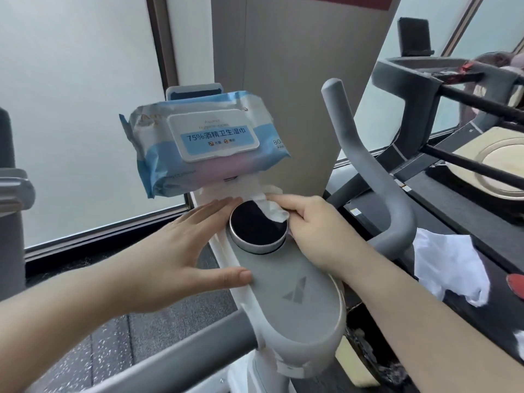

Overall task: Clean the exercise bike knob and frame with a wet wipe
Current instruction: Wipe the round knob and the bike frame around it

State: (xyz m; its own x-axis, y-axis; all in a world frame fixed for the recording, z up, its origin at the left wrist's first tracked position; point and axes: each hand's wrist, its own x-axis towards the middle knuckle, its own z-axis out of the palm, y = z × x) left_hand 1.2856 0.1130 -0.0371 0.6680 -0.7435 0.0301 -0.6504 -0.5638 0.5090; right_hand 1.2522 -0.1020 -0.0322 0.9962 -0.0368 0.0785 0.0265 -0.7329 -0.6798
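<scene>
The round knob, black on top with a silver rim, sits on the bike's grey frame panel. My right hand pinches a crumpled white wet wipe against the knob's far right edge. My left hand lies flat and open against the left side of the frame, thumb on the panel, fingertips beside the knob. A blue pack of wet wipes rests on the holder just behind the knob.
A grey handlebar curves up on the right. Another white wipe or cloth lies on the dark treadmill deck to the right. More gym equipment stands at the far right. Frosted windows fill the left.
</scene>
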